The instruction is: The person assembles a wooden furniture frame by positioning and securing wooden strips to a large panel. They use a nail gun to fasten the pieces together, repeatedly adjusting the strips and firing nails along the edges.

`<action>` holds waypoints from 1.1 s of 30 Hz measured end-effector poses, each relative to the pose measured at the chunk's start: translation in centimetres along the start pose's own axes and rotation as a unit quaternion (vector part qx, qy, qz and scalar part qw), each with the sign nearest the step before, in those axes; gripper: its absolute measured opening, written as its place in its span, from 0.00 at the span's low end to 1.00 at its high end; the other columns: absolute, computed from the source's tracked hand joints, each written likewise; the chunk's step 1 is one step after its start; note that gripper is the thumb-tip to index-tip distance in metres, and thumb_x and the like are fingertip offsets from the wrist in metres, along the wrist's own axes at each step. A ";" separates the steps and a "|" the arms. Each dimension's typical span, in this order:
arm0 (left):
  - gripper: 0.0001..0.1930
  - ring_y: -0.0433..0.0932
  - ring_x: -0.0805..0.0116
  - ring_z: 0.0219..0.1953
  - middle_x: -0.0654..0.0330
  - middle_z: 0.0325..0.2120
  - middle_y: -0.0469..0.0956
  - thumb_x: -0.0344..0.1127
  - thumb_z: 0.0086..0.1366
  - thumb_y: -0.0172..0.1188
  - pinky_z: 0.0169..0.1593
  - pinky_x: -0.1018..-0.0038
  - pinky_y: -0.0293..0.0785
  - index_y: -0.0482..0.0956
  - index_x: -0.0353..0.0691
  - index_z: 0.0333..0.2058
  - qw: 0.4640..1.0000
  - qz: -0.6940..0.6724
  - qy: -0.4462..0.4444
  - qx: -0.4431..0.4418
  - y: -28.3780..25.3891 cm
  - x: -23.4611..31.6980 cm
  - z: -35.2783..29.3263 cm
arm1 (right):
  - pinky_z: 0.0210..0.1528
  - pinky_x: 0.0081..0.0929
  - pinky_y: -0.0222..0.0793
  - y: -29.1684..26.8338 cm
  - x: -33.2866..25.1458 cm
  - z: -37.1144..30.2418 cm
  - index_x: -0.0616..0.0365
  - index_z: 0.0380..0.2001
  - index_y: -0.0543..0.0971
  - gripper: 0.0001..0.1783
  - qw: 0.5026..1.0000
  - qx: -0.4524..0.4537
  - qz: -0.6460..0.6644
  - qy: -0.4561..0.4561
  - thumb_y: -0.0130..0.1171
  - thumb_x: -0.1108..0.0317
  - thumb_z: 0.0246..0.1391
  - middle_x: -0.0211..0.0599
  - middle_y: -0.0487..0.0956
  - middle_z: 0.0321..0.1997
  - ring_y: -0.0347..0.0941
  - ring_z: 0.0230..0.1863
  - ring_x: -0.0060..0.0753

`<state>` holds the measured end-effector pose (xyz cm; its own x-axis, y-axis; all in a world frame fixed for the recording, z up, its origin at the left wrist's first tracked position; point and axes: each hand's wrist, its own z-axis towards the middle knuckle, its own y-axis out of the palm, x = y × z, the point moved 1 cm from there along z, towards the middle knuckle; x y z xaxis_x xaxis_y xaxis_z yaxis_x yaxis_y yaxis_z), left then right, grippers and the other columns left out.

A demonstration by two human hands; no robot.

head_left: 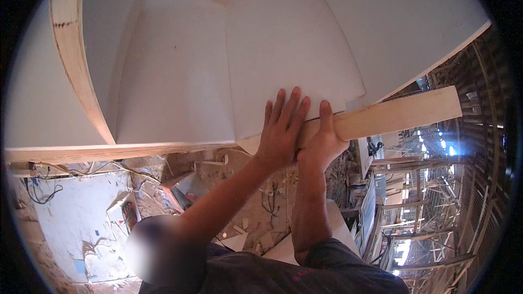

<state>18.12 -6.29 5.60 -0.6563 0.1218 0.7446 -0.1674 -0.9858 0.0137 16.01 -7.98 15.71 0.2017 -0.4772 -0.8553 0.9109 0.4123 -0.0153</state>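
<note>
A pale wooden board (403, 113) runs along the lower edge of a white panel (289, 49) and sticks out past it to the right. My right hand (325, 144) is closed round the board, thumb pointing up over its face and the other fingers mostly hidden beneath. Just left of it, my left hand (281, 133) lies with fingers spread against the white panel's lower part, its palm by the board's left stretch. The two wrists are close together. How the board is joined to the panel cannot be made out.
At the left, a curved wooden edge strip (68, 49) borders another white panel. Below lie a worn white sheet (76, 223), loose cables (46, 193) and scattered scraps on a dusty floor. Wooden poles and slats (419, 201) stand at the right, with bright light between them.
</note>
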 end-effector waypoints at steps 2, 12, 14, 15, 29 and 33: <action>0.53 0.45 0.33 0.73 0.45 0.73 0.46 0.46 0.49 0.71 0.67 0.33 0.48 0.53 0.43 0.72 1.000 0.015 0.001 0.002 0.3 -0.5 0.2 | 0.47 0.36 0.76 0.4 0.2 0.2 0.77 0.49 0.74 0.26 1.000 -0.008 -0.008 -0.010 0.73 0.74 0.49 0.48 0.79 0.49 0.77 0.45 0.40; 0.51 0.46 0.35 0.73 0.45 0.73 0.45 0.45 0.53 0.68 0.68 0.35 0.49 0.50 0.37 0.71 0.999 0.026 -0.013 -0.014 0.7 -0.9 0.4 | 0.45 0.36 0.75 0.5 1.2 1.3 0.78 0.45 0.75 0.25 0.999 0.004 -0.041 -0.025 0.73 0.73 0.48 0.48 0.79 0.47 0.77 0.42 0.41; 0.50 0.46 0.34 0.73 0.44 0.73 0.46 0.45 0.55 0.67 0.68 0.35 0.49 0.50 0.37 0.71 0.999 0.031 -0.020 -0.017 0.8 -0.5 0.4 | 0.46 0.36 0.75 0.2 1.0 1.3 0.78 0.45 0.75 0.25 0.998 0.008 -0.054 -0.030 0.74 0.73 0.48 0.48 0.80 0.46 0.77 0.42 0.41; 0.49 0.46 0.34 0.73 0.44 0.73 0.46 0.45 0.56 0.66 0.68 0.35 0.49 0.50 0.37 0.71 0.999 0.035 -0.022 -0.018 0.8 -0.4 0.4 | 0.46 0.36 0.75 0.2 0.9 1.2 0.78 0.45 0.75 0.25 0.998 0.006 -0.058 -0.033 0.74 0.72 0.49 0.48 0.80 0.46 0.77 0.43 0.41; 0.46 0.45 0.31 0.73 0.42 0.73 0.44 0.34 0.57 0.63 0.67 0.33 0.50 0.49 0.37 0.72 0.999 0.044 -0.006 -0.007 0.8 1.2 1.6 | 0.64 0.42 0.65 -9.7 1.8 3.6 0.67 0.56 0.70 0.27 0.981 -0.061 0.174 -0.063 0.50 0.54 0.66 0.48 0.73 0.58 0.70 0.59 0.40; 0.43 0.45 0.33 0.73 0.43 0.73 0.45 0.30 0.59 0.59 0.67 0.35 0.50 0.51 0.36 0.71 0.999 0.035 -0.021 -0.023 0.1 1.8 1.5 | 0.63 0.43 0.67 -12.6 8.9 15.7 0.62 0.53 0.73 0.25 0.978 0.191 -0.007 -0.086 0.49 0.50 0.67 0.44 0.75 0.54 0.70 0.59 0.41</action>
<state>17.98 -6.38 7.93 -0.6363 0.0478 0.7700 -0.1565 -0.9853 -0.0681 11.99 -29.63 16.40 0.2156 -0.6175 -0.7564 0.9754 0.1002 0.1962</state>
